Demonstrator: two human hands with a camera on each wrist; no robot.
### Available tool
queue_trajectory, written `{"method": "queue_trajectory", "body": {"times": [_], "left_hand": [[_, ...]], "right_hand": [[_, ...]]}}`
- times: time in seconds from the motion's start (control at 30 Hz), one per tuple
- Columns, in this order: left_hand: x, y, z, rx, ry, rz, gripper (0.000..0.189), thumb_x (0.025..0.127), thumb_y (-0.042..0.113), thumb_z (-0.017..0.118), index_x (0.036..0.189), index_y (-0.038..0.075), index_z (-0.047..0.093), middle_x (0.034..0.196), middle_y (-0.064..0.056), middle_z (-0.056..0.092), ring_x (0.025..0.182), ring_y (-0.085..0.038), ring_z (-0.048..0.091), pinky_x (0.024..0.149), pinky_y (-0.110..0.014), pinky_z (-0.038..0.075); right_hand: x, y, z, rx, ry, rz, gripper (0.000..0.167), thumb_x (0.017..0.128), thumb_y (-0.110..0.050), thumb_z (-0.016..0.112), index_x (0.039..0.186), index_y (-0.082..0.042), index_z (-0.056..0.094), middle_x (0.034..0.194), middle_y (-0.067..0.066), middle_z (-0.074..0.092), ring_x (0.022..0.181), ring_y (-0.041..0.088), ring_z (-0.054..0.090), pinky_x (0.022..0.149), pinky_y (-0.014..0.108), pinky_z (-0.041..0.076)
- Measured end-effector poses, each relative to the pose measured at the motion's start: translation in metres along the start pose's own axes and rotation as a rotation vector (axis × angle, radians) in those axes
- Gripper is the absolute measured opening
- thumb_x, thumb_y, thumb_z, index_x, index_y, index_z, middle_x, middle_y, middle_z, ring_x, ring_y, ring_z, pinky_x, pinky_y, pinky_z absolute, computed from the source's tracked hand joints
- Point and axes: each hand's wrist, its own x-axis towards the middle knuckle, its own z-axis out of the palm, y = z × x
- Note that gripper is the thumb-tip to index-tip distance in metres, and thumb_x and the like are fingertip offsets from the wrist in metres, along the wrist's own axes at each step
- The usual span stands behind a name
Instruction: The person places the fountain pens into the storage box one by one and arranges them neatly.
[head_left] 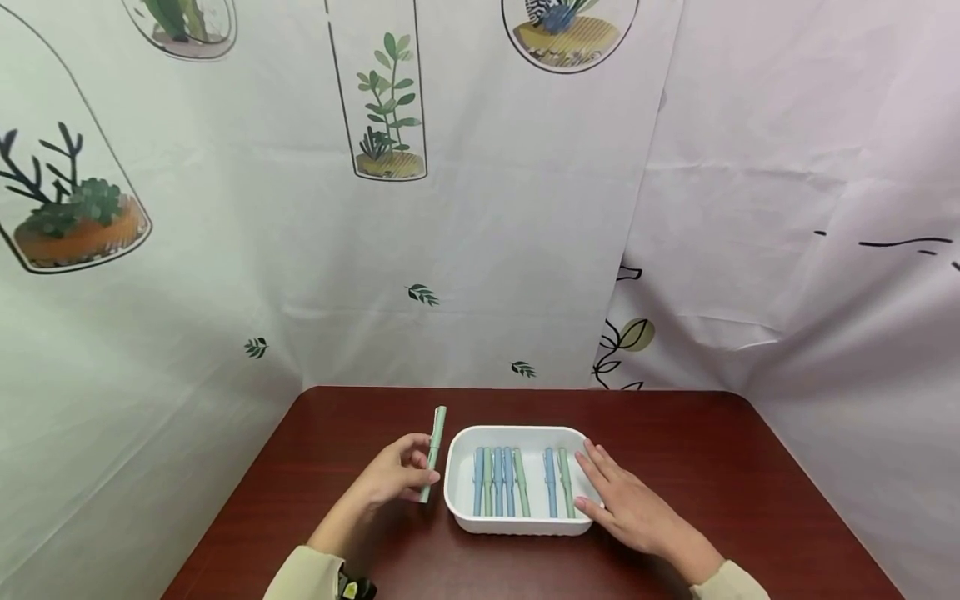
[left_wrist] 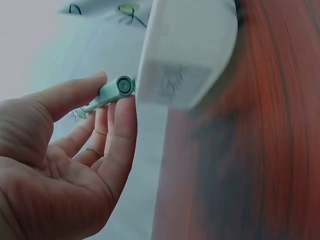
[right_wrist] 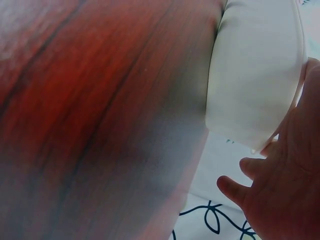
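Observation:
My left hand (head_left: 392,473) pinches a light green pen (head_left: 437,435) between thumb and fingers, left of a white tray (head_left: 519,526). The pen stands nearly upright with its clip end at the top. In the left wrist view, the round end of the pen (left_wrist: 124,85) points toward the camera beside the tray wall (left_wrist: 187,45). My right hand (head_left: 633,506) rests on the tray's right rim, fingers spread and fairly straight. Inside the tray, several blue pens (head_left: 498,482) and green pens (head_left: 521,483) lie side by side, with a gap before a blue pen (head_left: 551,482) and a green pen (head_left: 566,483) at the right.
The tray sits on a dark red-brown wooden table (head_left: 360,417) with rounded far corners. Behind it hangs a white cloth (head_left: 510,250) printed with plants in glass jars. A dark watch-like band (head_left: 356,587) is on the left wrist.

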Motion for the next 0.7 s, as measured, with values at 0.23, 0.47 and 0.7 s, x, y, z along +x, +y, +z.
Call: {"method": "queue_trajectory", "body": {"times": [0.23, 0.47, 0.7], "left_hand": [[0.002, 0.016, 0.025, -0.018, -0.051, 0.042, 0.055, 0.089, 0.001, 0.074, 0.136, -0.005, 0.046, 0.093, -0.009, 0.065, 0.073, -0.019, 0.064, 0.06, -0.038, 0.059], [0.006, 0.025, 0.048, -0.043, -0.032, 0.029, 0.055, 0.087, 0.002, 0.076, 0.135, -0.002, 0.048, 0.092, -0.009, 0.061, 0.071, -0.019, 0.064, 0.059, -0.04, 0.059], [0.013, 0.028, 0.069, -0.039, -0.023, -0.002, 0.055, 0.085, 0.003, 0.079, 0.132, 0.001, 0.051, 0.092, -0.008, 0.058, 0.07, -0.019, 0.065, 0.058, -0.04, 0.06]], "right_hand": [[0.0, 0.0, -0.001, 0.01, -0.012, 0.004, 0.068, 0.103, -0.049, 0.053, 0.152, -0.003, 0.044, 0.162, 0.02, 0.033, 0.145, 0.041, 0.037, 0.108, 0.056, 0.042], [0.001, -0.001, -0.001, -0.004, -0.007, -0.003, 0.068, 0.103, -0.049, 0.053, 0.152, -0.003, 0.045, 0.162, 0.019, 0.034, 0.146, 0.041, 0.036, 0.109, 0.056, 0.042], [0.0, -0.001, -0.001, -0.048, 0.02, -0.011, 0.067, 0.102, -0.049, 0.054, 0.151, -0.003, 0.047, 0.159, 0.019, 0.038, 0.146, 0.041, 0.037, 0.108, 0.057, 0.042]]}}
